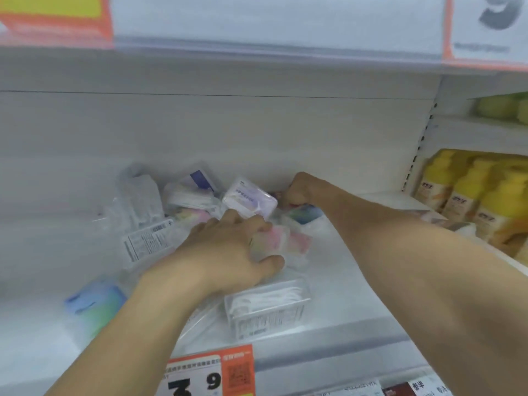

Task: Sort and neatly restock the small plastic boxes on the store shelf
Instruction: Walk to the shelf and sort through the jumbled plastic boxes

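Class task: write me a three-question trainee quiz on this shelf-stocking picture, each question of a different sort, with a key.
1. True or false: the left hand grips a small clear box with pink contents.
2. Multiple choice: the right hand reaches toward A) the price tag, B) the back of the shelf behind the purple-labelled box, C) the yellow packages.
3. Fill in: the clear box of white contents near the shelf's front edge lies nearest the ____ hand.

Key: 1 true; 2 B; 3 left.
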`<act>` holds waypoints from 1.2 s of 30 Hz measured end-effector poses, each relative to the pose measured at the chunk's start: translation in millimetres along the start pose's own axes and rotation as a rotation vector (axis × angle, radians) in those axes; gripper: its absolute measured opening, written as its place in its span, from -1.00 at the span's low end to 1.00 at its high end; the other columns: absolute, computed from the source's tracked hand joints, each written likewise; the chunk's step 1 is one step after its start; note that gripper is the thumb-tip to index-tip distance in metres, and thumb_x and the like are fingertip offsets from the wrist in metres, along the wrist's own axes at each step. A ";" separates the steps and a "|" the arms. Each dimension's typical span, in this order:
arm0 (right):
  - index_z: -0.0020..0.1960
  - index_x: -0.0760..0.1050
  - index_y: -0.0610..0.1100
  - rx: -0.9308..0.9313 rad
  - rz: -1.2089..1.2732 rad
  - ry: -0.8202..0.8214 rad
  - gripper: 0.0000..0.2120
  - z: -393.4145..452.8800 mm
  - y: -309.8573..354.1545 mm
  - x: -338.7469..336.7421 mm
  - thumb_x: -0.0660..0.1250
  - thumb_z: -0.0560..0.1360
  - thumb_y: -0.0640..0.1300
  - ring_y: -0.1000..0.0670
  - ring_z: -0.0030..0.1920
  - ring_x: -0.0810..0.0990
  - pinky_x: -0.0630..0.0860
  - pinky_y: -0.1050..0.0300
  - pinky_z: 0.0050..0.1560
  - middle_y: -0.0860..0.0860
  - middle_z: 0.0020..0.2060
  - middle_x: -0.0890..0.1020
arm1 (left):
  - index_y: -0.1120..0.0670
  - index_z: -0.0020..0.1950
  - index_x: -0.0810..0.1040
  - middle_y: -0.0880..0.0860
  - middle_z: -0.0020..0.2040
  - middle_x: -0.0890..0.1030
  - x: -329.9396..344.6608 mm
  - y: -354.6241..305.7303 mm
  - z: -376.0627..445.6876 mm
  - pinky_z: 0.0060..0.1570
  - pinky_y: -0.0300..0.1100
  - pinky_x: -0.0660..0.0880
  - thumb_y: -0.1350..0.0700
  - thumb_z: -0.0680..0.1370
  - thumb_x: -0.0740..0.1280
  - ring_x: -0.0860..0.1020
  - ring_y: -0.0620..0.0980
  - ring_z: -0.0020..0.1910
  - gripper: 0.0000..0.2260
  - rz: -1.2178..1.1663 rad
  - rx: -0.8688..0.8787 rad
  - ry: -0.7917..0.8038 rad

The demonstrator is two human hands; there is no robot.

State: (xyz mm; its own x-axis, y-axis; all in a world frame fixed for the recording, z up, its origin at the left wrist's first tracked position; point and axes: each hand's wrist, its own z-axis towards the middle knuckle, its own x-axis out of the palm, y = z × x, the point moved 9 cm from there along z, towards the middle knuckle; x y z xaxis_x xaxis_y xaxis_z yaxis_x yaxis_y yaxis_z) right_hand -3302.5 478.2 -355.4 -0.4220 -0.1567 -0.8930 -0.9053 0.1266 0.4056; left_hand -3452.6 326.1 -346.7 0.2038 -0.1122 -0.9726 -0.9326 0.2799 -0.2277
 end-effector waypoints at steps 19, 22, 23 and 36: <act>0.14 0.54 -0.12 -0.762 0.691 -0.262 -0.79 -108.2 97.1 -35.3 0.43 0.52 -0.13 0.09 -0.14 0.66 0.56 0.25 -0.22 0.03 -0.04 0.66 | 0.12 0.54 0.08 0.04 0.36 0.40 -69.9 71.4 -8.5 0.17 -0.21 0.38 -0.07 0.46 0.45 0.45 0.01 0.28 -0.19 -0.767 -0.132 -0.678; 0.17 0.53 -0.17 -0.642 0.663 0.036 -0.69 -113.4 114.6 -6.0 0.27 0.61 0.05 -0.03 -0.20 0.69 0.60 0.14 -0.33 -0.09 -0.04 0.68 | 0.06 0.41 0.28 -0.10 0.01 0.53 -85.1 83.1 -26.4 -0.14 -0.49 0.40 0.02 0.48 0.45 0.55 -0.15 -0.06 -0.42 -0.734 -0.092 -0.773; 0.14 0.56 -0.19 -0.586 0.586 0.041 -0.62 -109.8 117.3 -0.8 0.18 0.64 0.10 -0.06 -0.19 0.68 0.61 0.12 -0.31 -0.11 -0.06 0.68 | 0.06 0.34 0.37 -0.09 -0.02 0.55 -86.6 90.0 -30.9 -0.20 -0.48 0.40 0.06 0.48 0.46 0.55 -0.12 -0.09 -0.51 -0.695 -0.115 -0.769; 0.41 0.42 -0.14 -0.563 0.097 -0.172 -0.48 -10.8 170.0 13.5 0.45 0.48 -0.23 -0.11 0.28 0.52 0.46 0.06 0.32 -0.09 0.35 0.49 | -0.06 0.00 0.48 0.03 0.03 0.63 -50.9 165.5 -62.0 0.00 0.04 0.62 0.01 0.48 0.45 0.65 0.07 -0.05 -0.81 -0.747 -0.381 -0.514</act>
State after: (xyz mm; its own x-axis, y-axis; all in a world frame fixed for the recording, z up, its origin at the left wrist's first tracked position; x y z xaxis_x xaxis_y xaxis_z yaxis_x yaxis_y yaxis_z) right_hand -3462.6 487.1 -296.4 -0.5324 -0.0038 -0.8465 -0.7697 -0.4141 0.4859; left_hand -3635.8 319.1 -331.9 0.8010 0.3180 -0.5073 -0.5262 -0.0304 -0.8498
